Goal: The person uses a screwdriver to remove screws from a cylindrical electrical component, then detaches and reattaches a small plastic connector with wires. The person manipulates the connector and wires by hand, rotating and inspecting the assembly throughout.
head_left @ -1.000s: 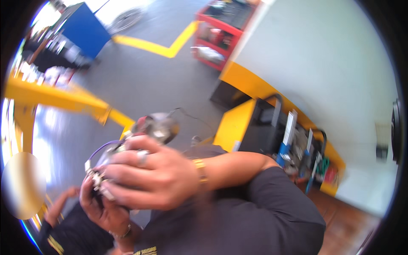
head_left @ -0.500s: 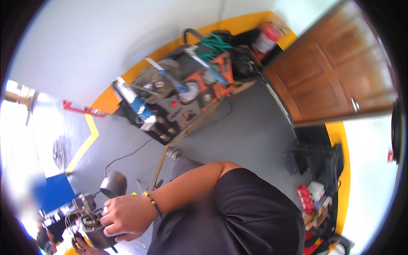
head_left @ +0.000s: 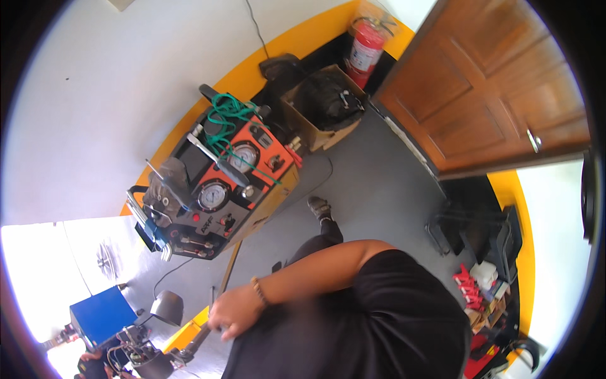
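Right hand (head_left: pixel 235 309) at lower centre, bracelet at the wrist, back of the hand uppermost. Fingers bent downward and close together; their undersides are hidden — cannot tell whether they grip anything. A grey-brown metal arm (head_left: pixel 197 344) runs from just below them toward the wired metal assembly (head_left: pixel 136 354), which sits at the lower-left rim of view, with loose leads at its side. Left hand not made out; the small brown patch at that rim cannot be assigned to anyone.

Near the assembly: a dark cup-shaped housing (head_left: pixel 169 307) above it, a yellow beam (head_left: pixel 190 330) between it and the right hand, a blue cabinet (head_left: pixel 104 316) behind.

Handling, as judged: the assembly lies far out at the edge of view, so fine work there would be half blind — better to turn the head to centre it before applying any force. Fingers best kept off the leads; pressure belongs on solid metal, with the second hand steadying the body. If a hand tool is wanted, the gauge-panel service cart (head_left: pixel 237 183) carries long-handled wrenches (head_left: pixel 218 159), but a green cord (head_left: pixel 224 120) lies against one — lift it clear first to avoid a snag
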`<action>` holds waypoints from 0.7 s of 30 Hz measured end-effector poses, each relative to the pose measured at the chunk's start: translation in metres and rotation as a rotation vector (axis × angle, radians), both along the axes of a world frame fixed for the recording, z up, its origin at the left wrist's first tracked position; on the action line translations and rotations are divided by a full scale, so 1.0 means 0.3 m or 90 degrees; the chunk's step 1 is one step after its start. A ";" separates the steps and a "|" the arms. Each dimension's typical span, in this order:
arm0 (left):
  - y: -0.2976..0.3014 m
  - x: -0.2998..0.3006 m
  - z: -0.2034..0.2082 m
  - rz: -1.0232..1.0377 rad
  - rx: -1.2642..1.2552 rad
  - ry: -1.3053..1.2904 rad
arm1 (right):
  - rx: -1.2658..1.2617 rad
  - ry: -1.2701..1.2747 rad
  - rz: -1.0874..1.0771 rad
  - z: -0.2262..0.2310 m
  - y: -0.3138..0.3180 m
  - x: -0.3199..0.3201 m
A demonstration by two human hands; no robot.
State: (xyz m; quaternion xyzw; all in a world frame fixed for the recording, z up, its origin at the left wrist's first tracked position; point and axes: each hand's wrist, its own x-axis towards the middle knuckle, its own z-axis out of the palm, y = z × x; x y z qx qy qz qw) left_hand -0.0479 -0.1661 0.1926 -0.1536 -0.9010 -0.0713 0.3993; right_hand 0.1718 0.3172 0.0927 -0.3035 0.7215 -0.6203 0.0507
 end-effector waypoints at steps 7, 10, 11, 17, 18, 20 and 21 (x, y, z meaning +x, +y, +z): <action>-0.579 0.027 0.040 0.125 -0.356 0.104 | 0.454 -0.521 -0.320 -0.514 0.639 0.392; -0.076 -0.048 0.008 0.093 0.229 -0.130 | 0.625 -0.825 -0.558 -0.692 0.728 0.863; -0.109 0.004 0.038 0.118 0.240 -0.095 | 0.617 -0.826 -0.577 -0.776 0.721 1.000; -0.080 0.091 0.050 0.051 0.253 -0.037 | 0.670 -1.021 -0.423 -0.866 0.388 1.339; -0.083 0.069 0.036 0.018 0.277 -0.056 | 0.705 -0.947 -0.359 -0.885 0.319 1.338; -0.041 0.052 0.037 0.050 0.316 -0.081 | 0.661 -0.920 -0.279 -0.914 0.221 1.299; -0.058 0.045 0.031 0.041 0.287 -0.067 | 0.645 -0.871 -0.252 -0.913 0.203 1.250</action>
